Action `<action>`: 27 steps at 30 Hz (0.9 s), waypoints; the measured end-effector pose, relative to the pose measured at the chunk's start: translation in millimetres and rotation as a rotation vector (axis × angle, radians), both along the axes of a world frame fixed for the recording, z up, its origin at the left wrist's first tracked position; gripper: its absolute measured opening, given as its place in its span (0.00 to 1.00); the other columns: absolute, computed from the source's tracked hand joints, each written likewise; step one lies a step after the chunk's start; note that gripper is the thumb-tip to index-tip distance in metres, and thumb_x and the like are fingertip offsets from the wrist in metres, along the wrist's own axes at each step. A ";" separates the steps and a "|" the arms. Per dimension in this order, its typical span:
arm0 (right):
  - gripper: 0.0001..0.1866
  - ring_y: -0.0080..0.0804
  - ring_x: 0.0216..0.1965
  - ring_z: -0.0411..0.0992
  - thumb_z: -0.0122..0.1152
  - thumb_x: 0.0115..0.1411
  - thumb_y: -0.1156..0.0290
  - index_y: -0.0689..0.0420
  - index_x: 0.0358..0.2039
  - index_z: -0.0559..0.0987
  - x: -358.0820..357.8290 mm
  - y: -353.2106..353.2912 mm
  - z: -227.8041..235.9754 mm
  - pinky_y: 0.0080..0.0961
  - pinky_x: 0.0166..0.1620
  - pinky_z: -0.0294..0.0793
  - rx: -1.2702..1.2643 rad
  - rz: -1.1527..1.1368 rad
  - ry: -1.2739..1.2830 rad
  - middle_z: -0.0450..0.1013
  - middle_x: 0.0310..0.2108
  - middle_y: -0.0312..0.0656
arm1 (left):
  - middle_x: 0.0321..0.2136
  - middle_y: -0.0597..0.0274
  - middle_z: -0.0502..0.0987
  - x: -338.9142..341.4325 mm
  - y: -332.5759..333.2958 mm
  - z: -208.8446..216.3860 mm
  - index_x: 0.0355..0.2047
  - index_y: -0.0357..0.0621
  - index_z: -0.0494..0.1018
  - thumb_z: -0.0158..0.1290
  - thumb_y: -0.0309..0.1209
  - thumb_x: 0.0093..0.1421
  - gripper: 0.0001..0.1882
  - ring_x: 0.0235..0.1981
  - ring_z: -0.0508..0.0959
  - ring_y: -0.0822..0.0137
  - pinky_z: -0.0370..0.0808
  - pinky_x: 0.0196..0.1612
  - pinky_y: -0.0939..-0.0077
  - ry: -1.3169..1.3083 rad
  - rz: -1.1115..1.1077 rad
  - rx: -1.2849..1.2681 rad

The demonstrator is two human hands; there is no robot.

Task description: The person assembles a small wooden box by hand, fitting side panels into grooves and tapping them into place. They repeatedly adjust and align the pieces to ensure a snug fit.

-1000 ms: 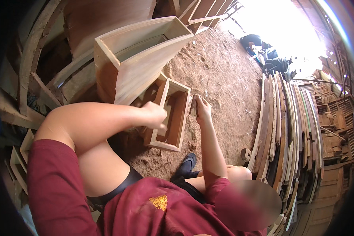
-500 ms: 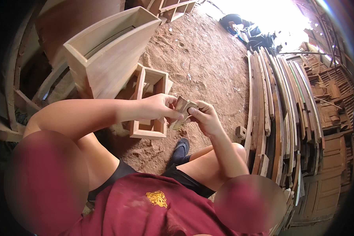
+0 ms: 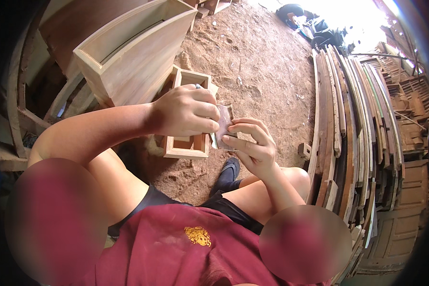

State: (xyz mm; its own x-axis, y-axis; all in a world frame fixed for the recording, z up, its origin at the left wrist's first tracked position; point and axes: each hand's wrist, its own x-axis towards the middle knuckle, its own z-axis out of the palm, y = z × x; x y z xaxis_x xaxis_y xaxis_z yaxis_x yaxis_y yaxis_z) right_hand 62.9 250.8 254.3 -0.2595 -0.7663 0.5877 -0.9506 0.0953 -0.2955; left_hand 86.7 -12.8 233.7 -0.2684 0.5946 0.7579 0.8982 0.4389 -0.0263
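A small worn sheet, apparently folded sandpaper (image 3: 225, 121), is held up between my hands, its greyish face showing and its edges creased and pale. My left hand (image 3: 188, 112) is closed, its fingers curled against the sheet's left edge. On the opposite edge, my right hand (image 3: 256, 147) pinches it between thumb and fingertips. Just beyond and below my left hand stands a small open wooden frame box (image 3: 186, 153) on the dirt floor, partly hidden by that hand and forearm.
A tall, tapered wooden box (image 3: 138, 62) stands open-topped at the upper left. Long boards (image 3: 336, 128) are stacked along the right, with a small block (image 3: 304, 150) beside them. Carved panels (image 3: 395, 233) lie farther right. Dark bags or gear (image 3: 314, 28) sit at the far end.
My left hand has turned over, its back now facing up, and the sheet has been flipped from its tan side to a greyish side. My right fingers have spread along its edge.
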 end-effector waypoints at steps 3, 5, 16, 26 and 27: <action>0.19 0.44 0.47 0.76 0.68 0.45 0.75 0.49 0.40 0.88 -0.5 -0.9 -0.2 0.38 0.49 0.77 0.016 0.020 0.106 0.79 0.42 0.40 | 0.34 0.71 0.77 0.0 0.2 -1.6 0.29 0.53 0.77 0.58 0.35 0.48 0.07 0.41 0.79 0.67 0.77 0.37 0.71 0.092 -0.022 -0.006; 0.19 0.43 0.46 0.76 0.69 0.43 0.73 0.48 0.40 0.88 -0.5 1.6 -7.8 0.37 0.48 0.77 0.003 0.026 0.149 0.79 0.42 0.39 | 0.34 0.72 0.78 2.1 0.7 -1.9 0.29 0.53 0.77 0.59 0.35 0.48 0.07 0.40 0.79 0.69 0.76 0.35 0.74 0.100 -0.025 -0.034; 0.22 0.39 0.46 0.77 0.64 0.43 0.70 0.48 0.42 0.87 -1.3 1.8 -12.4 0.38 0.46 0.77 0.017 0.013 0.252 0.77 0.43 0.36 | 0.36 0.72 0.79 6.6 3.5 -6.5 0.32 0.53 0.77 0.58 0.36 0.50 0.08 0.40 0.80 0.70 0.75 0.28 0.78 0.178 -0.035 -0.066; 0.21 0.45 0.47 0.75 0.69 0.56 0.50 0.55 0.37 0.82 -11.5 13.6 -9.8 0.41 0.50 0.73 -0.056 -0.017 0.029 0.76 0.46 0.43 | 0.38 0.72 0.78 9.1 1.6 -2.4 0.32 0.55 0.77 0.57 0.35 0.50 0.08 0.43 0.79 0.71 0.74 0.34 0.78 0.185 0.084 -0.055; 0.20 0.41 0.46 0.75 0.70 0.56 0.52 0.56 0.39 0.81 -9.7 14.0 -13.5 0.38 0.49 0.74 -0.059 -0.050 -0.113 0.76 0.46 0.44 | 0.38 0.72 0.78 8.6 2.3 -3.0 0.32 0.56 0.77 0.58 0.35 0.49 0.08 0.43 0.79 0.71 0.73 0.34 0.78 0.201 0.107 -0.077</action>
State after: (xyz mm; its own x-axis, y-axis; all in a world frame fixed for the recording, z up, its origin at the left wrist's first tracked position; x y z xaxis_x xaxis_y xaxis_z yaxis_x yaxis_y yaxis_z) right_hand 53.1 264.8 240.9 -0.3640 -0.7155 0.5963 -0.9053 0.1213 -0.4071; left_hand 95.3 -10.4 230.7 -0.1814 0.6290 0.7560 0.8202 0.5209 -0.2366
